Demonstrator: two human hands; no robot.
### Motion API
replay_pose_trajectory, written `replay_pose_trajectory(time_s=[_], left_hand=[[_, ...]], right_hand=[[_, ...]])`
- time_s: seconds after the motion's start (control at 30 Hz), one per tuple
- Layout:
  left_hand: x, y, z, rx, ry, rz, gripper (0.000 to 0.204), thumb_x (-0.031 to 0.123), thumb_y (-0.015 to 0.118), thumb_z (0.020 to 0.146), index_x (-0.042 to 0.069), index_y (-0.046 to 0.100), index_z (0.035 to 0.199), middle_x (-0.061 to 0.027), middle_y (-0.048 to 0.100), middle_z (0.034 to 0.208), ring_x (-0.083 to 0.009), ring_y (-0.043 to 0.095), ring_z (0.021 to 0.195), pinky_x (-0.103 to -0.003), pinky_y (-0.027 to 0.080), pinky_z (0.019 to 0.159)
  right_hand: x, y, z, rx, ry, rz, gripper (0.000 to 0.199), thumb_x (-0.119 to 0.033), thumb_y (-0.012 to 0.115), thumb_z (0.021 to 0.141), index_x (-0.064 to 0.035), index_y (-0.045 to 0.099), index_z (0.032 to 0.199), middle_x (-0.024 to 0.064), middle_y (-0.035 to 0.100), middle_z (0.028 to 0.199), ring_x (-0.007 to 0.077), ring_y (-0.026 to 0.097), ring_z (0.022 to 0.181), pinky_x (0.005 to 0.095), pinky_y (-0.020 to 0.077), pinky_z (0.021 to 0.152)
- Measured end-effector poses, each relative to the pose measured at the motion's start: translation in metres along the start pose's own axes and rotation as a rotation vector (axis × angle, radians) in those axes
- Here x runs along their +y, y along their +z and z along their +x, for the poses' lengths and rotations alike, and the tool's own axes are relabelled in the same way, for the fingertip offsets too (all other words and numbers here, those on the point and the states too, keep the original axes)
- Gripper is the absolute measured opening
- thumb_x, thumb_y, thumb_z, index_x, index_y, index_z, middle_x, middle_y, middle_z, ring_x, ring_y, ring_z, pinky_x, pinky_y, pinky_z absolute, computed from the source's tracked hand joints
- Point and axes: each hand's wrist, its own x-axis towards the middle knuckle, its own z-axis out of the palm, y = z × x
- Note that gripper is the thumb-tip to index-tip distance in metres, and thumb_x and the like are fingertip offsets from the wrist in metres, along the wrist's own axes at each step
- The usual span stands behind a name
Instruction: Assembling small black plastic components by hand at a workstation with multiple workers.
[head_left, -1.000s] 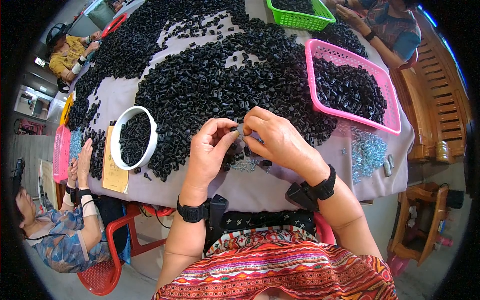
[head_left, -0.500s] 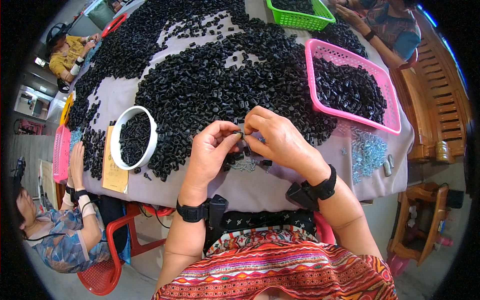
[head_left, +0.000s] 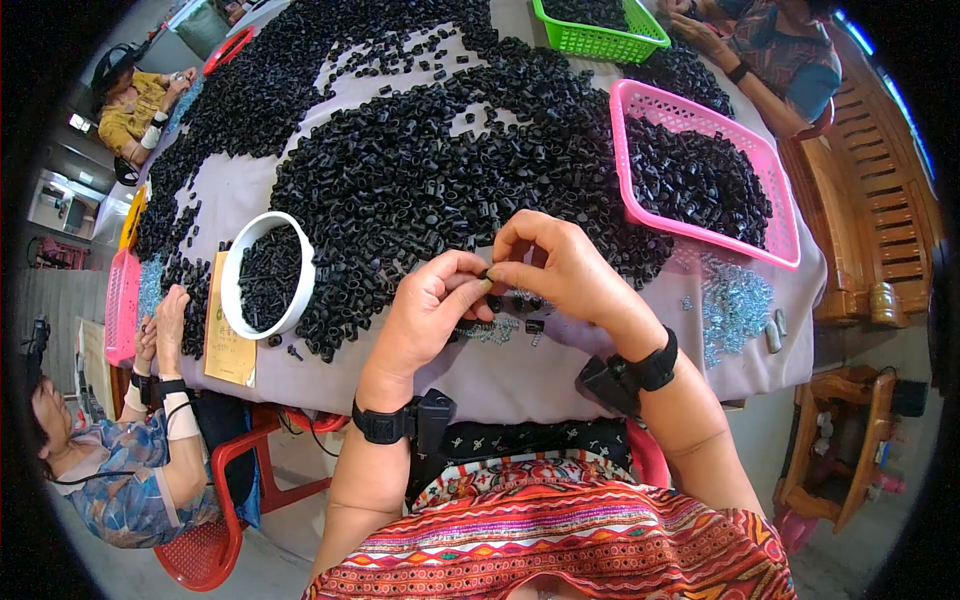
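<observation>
2 hands, left (head_left: 425, 318) and right (head_left: 560, 272), pinch 1 small black part (head_left: 487, 272) between fingers; 2 pink baskets (head_left: 640, 190), 1 green basket (head_left: 600, 42), 1 white bowl (head_left: 232, 268) on the bench (head_left: 500, 375).

Bowl (head_left: 262, 275) left, basket (head_left: 775, 225) right, perhaps touching heap (head_left: 420, 170)

Tan rectangular paper slip (head_left: 229, 335), possibly printed label, flat on table beside white round bowl (head_left: 265, 273).

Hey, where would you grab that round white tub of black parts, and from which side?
Probably grip the white tub by its rim at the near edge, coming from above on the left hand side. It stands upright and open-topped, its near-left wall is bare, while loose black parts crowd its right side, so fingers would fit there more easily.
</observation>
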Motion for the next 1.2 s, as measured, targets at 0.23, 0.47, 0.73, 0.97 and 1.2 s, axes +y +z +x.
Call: replay_pose_trajectory(time_s=[0.23,0.47,0.73,0.97,1.2], left_hand=[[0.0,0.005,-0.002,-0.058,0.071,0.066,0.013,0.005,0.062,0.096,0.001,0.064,0.108,-0.0022,0.069,0.095,-0.0063,0.063,0.08,-0.023,0.053,0.073],[-0.002,0.002,0.0,0.007,0.121,0.052,0.014,0.002,0.064,0.094,0.001,0.066,0.108,-0.0014,0.068,0.093,-0.0065,0.063,0.083,-0.022,0.052,0.075],[-0.005,-0.003,0.005,0.218,0.132,-0.08,0.013,0.004,0.063,0.095,0.002,0.065,0.108,-0.0083,0.072,0.101,-0.0076,0.063,0.076,-0.022,0.053,0.073],[-0.007,-0.005,0.006,0.259,0.145,-0.093,0.015,0.005,0.063,0.095,0.0,0.064,0.11,-0.0075,0.072,0.101,-0.0077,0.063,0.077,-0.023,0.054,0.072],[-0.007,-0.003,0.007,0.265,0.125,-0.097,0.012,0.005,0.064,0.094,0.002,0.065,0.106,-0.0092,0.073,0.1,-0.0079,0.063,0.075,-0.022,0.052,0.072]], right_hand=[[0.012,-0.005,0.002,-0.172,0.148,0.286,0.018,-0.013,0.076,0.085,-0.0015,0.066,0.094,0.0007,0.066,0.078,0.0071,0.06,0.072,0.0238,0.0484,0.065],[0.016,-0.003,0.003,-0.141,0.062,0.278,0.017,-0.012,0.074,0.087,-0.0014,0.067,0.097,0.0011,0.067,0.08,0.0067,0.061,0.072,0.0232,0.0487,0.065],[0.019,-0.001,0.005,0.263,-0.049,-0.188,0.01,-0.006,0.068,0.084,0.0004,0.067,0.092,0.0097,0.062,0.085,0.0223,0.065,0.072,0.0326,0.0517,0.066],[0.025,0.007,0.005,0.186,-0.187,-0.568,0.015,-0.005,0.068,0.082,-0.0021,0.068,0.096,0.0128,0.063,0.09,0.0336,0.064,0.083,0.0394,0.0521,0.071],[0.024,0.017,0.007,0.157,-0.241,-0.674,0.011,-0.005,0.067,0.077,-0.0048,0.058,0.085,0.011,0.057,0.083,0.0327,0.062,0.086,0.044,0.052,0.071]])
